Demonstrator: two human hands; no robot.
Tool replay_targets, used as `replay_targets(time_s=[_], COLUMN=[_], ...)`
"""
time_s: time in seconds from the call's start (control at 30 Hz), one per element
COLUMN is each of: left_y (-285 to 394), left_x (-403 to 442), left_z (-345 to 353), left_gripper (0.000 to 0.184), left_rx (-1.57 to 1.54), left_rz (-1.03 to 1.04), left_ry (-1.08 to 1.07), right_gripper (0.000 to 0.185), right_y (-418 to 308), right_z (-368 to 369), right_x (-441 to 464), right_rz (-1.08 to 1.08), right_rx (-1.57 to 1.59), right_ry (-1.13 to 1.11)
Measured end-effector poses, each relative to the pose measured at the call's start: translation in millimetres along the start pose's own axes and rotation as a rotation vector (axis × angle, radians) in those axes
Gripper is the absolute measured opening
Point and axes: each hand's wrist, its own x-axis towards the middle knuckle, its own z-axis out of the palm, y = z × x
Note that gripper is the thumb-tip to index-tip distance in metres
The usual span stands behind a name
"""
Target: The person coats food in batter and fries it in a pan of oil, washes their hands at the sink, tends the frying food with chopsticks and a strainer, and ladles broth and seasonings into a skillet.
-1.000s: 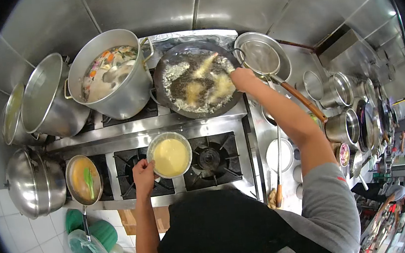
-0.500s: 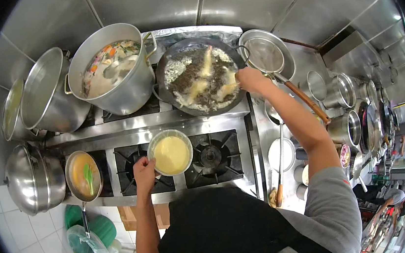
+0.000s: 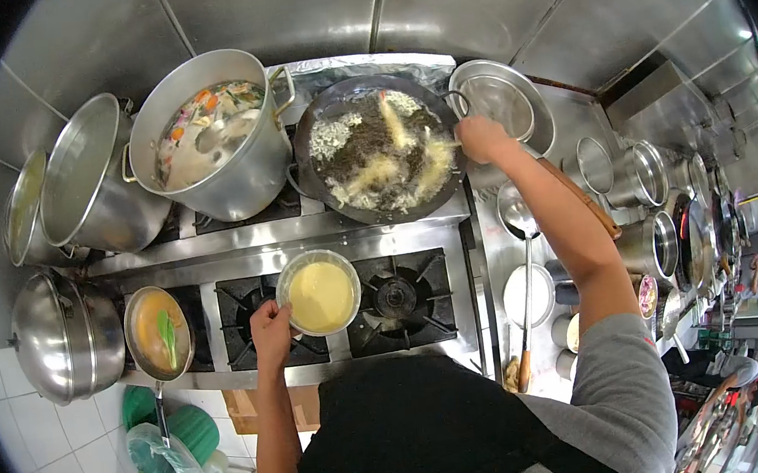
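Observation:
My left hand (image 3: 273, 333) pinches the left rim of a bowl (image 3: 355, 282) of pale yellow batter (image 3: 322, 296), held over the front burners. My right hand (image 3: 485, 139) is closed at the right edge of a dark wok (image 3: 367, 212). Something thin pokes from its fingers toward the oil; I cannot make out what it is. Battered pieces fry in the bubbling oil: one long piece (image 3: 393, 122) with a reddish tip like a prawn tail, another (image 3: 436, 164) near my right hand, and one (image 3: 374, 174) lower in the wok. Loose batter bits (image 3: 332, 136) float around them.
A big stockpot (image 3: 253, 180) of broth and vegetables stands left of the wok. A small pan (image 3: 134, 343) with orange liquid sits front left. To the right are a strainer (image 3: 499, 104) in a basin, a ladle (image 3: 517, 213) and several metal pots (image 3: 647, 241).
My right hand has drawn slightly right, away from the fried piece beside it. The pieces in the oil have shifted a little. My left hand stays on the bowl.

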Motion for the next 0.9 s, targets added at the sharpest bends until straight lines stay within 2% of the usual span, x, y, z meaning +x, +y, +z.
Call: replay_targets(time_s=[0.13, 0.2, 0.37, 0.57, 0.6, 0.7, 0.8, 0.9], left_y=[-3, 9, -3, -8, -6, -10, -13, 2], left_x=[1, -6, -6, -4, -5, -5, -2, -8], left_z=[-2, 4, -3, -6, -6, -11, -9, -3], left_gripper=[0.03, 0.031, 0.028, 0.026, 0.026, 0.026, 0.026, 0.026], left_rx=[0.103, 0.005, 0.015, 0.027, 0.009, 0.015, 0.013, 0.011], left_rz=[0.028, -0.032, -0.048, -0.028, -0.031, -0.035, -0.02, -0.024], left_ry=[0.021, 0.054, 0.061, 0.058, 0.054, 0.029, 0.027, 0.028], right_gripper=[0.021, 0.021, 0.019, 0.021, 0.022, 0.02, 0.02, 0.02], right_y=[-2, -12, -42, -59, -62, -66, -68, -75], right_z=[0, -4, 11, 54, 41, 11, 21, 40], right_x=[24, 24, 27, 35, 29, 8, 14, 26], right_rz=[-0.062, -0.053, -0.048, -0.181, -0.173, -0.149, -0.026, -0.066], right_rx=[0.047, 0.029, 0.003, 0.046, 0.095, 0.116, 0.082, 0.05], right_ry=[0.165, 0.124, 0.059, 0.07, -0.02, 0.003, 0.089, 0.055])
